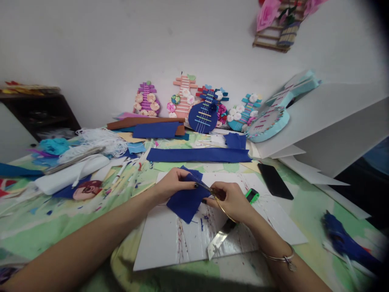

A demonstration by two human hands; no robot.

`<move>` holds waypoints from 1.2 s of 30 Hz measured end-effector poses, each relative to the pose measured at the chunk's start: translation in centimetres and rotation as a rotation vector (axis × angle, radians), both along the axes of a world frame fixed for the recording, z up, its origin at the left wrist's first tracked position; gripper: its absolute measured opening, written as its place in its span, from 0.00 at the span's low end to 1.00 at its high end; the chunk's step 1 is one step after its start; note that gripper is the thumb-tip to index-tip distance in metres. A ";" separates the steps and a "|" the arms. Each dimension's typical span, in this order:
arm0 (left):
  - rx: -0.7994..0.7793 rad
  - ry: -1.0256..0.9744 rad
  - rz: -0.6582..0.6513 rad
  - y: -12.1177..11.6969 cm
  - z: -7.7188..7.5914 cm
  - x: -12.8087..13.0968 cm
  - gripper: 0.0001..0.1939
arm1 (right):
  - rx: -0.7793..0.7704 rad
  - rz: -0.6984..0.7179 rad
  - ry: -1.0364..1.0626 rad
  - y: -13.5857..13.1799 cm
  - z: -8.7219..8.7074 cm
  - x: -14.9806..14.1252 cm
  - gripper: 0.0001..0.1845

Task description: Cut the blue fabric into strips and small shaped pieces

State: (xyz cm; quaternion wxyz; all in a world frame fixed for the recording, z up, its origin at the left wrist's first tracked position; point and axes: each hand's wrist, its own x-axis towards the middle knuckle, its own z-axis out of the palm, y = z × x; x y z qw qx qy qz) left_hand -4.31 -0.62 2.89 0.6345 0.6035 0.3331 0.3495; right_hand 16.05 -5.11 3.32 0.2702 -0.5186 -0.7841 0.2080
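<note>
My left hand [176, 184] pinches a dark blue sheet [185, 205], felt or paper, by its upper edge above the white board [154, 247]. In my right hand [231, 198] is a pair of scissors [223, 207] with gold-coloured handles. Their blades point left and meet the sheet near my left thumb; how far they are parted I cannot tell. Under my right hand a box cutter [220, 239] lies on the board, its blade toward me and its green end [253, 196] beyond my wrist.
Behind the board lies a long blue strip [197, 155]. Decorated lute-shaped crafts [203, 115] lean on the wall. A black phone [275, 181] rests at the right, with a blue glue gun [343, 237] nearer. White yarn [100, 142] is heaped at the left.
</note>
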 end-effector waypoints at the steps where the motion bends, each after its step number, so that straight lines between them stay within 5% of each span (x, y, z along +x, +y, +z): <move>1: -0.002 0.001 -0.001 0.0 0.0 0.0 0.10 | 0.004 -0.001 -0.004 0.0 0.0 0.0 0.14; 36: -0.037 -0.015 -0.018 -0.1 0.0 0.0 0.09 | 0.001 0.005 0.008 0.4 -0.2 0.5 0.26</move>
